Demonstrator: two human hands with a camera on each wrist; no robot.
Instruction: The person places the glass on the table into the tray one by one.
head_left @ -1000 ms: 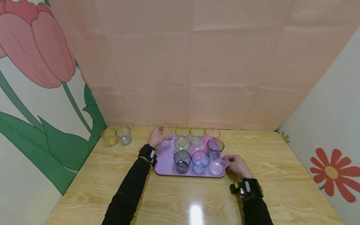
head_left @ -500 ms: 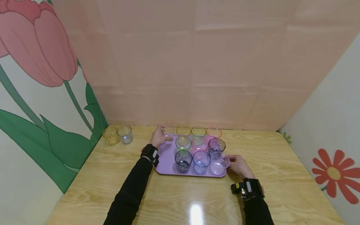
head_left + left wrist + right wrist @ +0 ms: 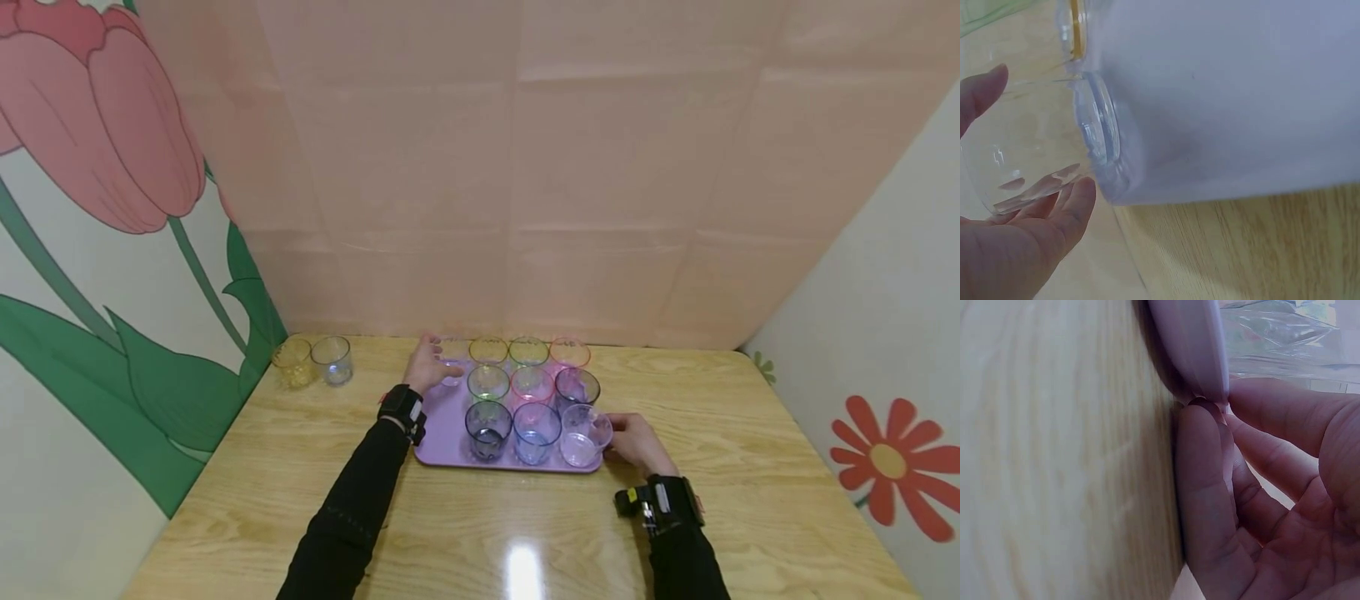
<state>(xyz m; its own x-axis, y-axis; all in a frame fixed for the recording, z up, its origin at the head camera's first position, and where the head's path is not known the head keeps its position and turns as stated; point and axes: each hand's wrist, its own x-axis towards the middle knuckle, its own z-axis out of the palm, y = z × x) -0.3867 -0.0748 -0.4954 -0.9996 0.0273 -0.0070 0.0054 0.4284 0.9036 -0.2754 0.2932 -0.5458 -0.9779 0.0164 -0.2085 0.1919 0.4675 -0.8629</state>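
A purple tray (image 3: pixel 444 433) bears several drinking glasses in rows. My left hand (image 3: pixel 424 367) curls around a clear glass (image 3: pixel 1029 134) at the tray's back left corner, thumb on one side and fingers on the other. That glass stands upright on the tray beside a yellow-rimmed glass (image 3: pixel 488 351). At the front right corner, my right hand (image 3: pixel 637 440) pinches the tray's edge; its thumb (image 3: pixel 1279 409) lies on top and a finger (image 3: pixel 1200 462) below. Closest to that hand on the tray is another clear glass (image 3: pixel 583 437). Dark grey (image 3: pixel 487 433) and blue (image 3: pixel 536 437) glasses stand left of it.
A yellow glass (image 3: pixel 295 365) and a clear, dark-rimmed glass (image 3: pixel 335 362) stand on the wooden table (image 3: pixel 322 467) at the far left. A pinkish sheet (image 3: pixel 480 208) covers the wall right behind the table. Painted walls flank both sides.
My left hand has shifted slightly right, closing in around the clear glass at the back left. The right hand stays at the tray's corner, and the glasses keep their places.
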